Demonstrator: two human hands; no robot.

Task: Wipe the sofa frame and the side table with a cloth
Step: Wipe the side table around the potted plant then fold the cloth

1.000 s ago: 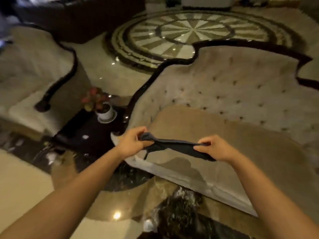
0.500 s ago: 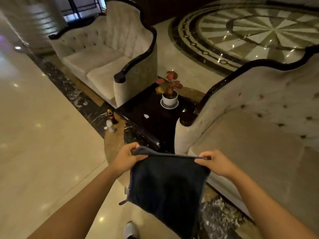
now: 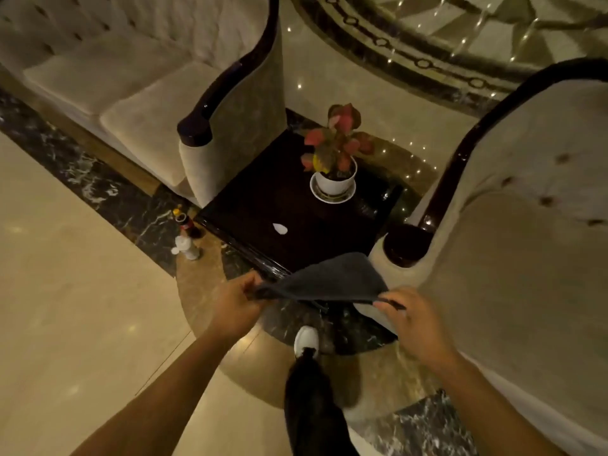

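A dark grey cloth [image 3: 329,279] is stretched between my left hand [image 3: 235,302] and my right hand [image 3: 416,320], each pinching one corner. It hangs over the near edge of the dark square side table [image 3: 273,199]. The table stands between two cream tufted sofas. The right sofa's dark glossy wooden frame [image 3: 460,159] curves down to an armrest end [image 3: 408,243] just beyond my right hand. The left sofa's dark frame [image 3: 223,90] ends in a rounded armrest knob.
A potted plant [image 3: 334,153] with pink leaves in a white pot stands on the table, and a small white scrap [image 3: 280,228] lies near its middle. Two bottles [image 3: 186,233] stand on the floor by the table's left corner. My shoe [image 3: 306,340] is below the cloth.
The view has swung down and closer to the side table. The cloth, which hung open in front of me, now lies flatter between my hands at the table's near edge.
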